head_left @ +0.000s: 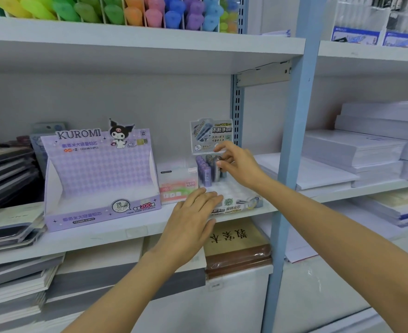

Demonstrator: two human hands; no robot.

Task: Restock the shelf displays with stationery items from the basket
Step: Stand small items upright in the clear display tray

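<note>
A small clear display box (236,200) of pencil-lead tubes (205,170) stands on the middle shelf (116,234), with a printed header card (211,135) behind it. My right hand (239,164) reaches into the box and pinches one lead tube among the upright purple and grey ones. My left hand (193,222) rests with straight fingers against the box's front edge. An empty purple Kuromi display box (99,179) stands to the left. The basket is out of view.
A pink and clear lead box (177,186) sits between the two displays. Notebook stacks (8,179) lie at the left, white paper reams (366,150) at the right. A blue upright post (292,145) divides the bays. Coloured pens (116,10) fill the top shelf.
</note>
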